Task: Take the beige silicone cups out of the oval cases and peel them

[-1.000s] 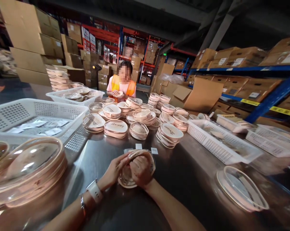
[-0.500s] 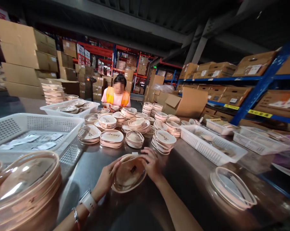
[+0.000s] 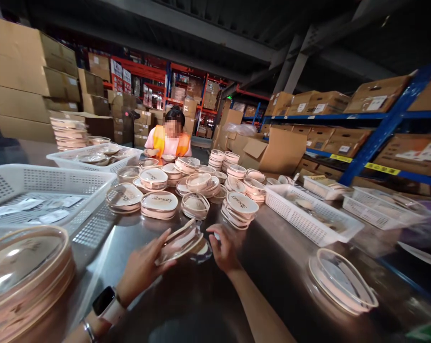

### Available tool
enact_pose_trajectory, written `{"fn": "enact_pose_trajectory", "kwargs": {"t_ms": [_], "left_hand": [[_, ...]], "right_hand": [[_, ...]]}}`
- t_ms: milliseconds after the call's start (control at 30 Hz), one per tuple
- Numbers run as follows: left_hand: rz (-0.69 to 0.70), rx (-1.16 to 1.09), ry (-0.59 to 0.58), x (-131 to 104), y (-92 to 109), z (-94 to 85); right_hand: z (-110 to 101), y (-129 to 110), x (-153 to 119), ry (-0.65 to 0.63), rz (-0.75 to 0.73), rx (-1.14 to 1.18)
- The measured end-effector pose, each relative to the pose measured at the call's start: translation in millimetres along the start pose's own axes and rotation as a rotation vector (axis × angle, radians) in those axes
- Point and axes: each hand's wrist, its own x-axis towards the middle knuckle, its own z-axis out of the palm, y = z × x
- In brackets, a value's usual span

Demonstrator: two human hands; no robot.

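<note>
My left hand, with a watch on its wrist, grips the left side of a round clear-topped pouch, which is tilted up over the dark metal table. To its right is my right hand, apart from the pouch, its fingers curled and thumb raised; a small pale thing seems to be between the fingertips, too small to make out. Just beyond stand stacks of similar pouches, among them one with printed lettering and another stack.
White perforated baskets stand left and right. Large stacked pouches fill the near left, with more pouches at right. A person in an orange vest sits across the table.
The pouch has turned from facing up to a steep tilt in my left hand. My right hand has come off its rim. The whole view has shifted slightly.
</note>
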Motion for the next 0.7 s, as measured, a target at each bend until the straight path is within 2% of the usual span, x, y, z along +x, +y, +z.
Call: {"fn": "enact_pose_trajectory", "kwargs": {"t_ms": [100,267,367,467,567,700], "left_hand": [[-0.082,-0.161,0.034,-0.4,-1.5,4.9],[-0.478,-0.624,0.139,9.9,3.0,4.9],[-0.669,-0.985,0.061,18.0,11.9,-3.6],[-0.766,-1.203,-0.038,22.1,17.4,-12.2],[-0.818,-1.306,-0.039,20.9,15.3,-13.8],[-0.885,-1.370,0.151,18.2,18.6,-5.0]], "right_hand": [[2.9,8.5,5.6,-0.014,0.098,0.022],[0.6,5.8,13.8,-0.130,0.127,0.147],[-4.5,-2.1,15.1,-0.239,0.150,0.212],[-4.8,-5.8,13.6,-0.303,0.271,0.239],[2.3,-2.0,9.8,-0.227,0.367,0.208],[19.9,1.4,0.6,-0.097,0.537,0.206]]}}
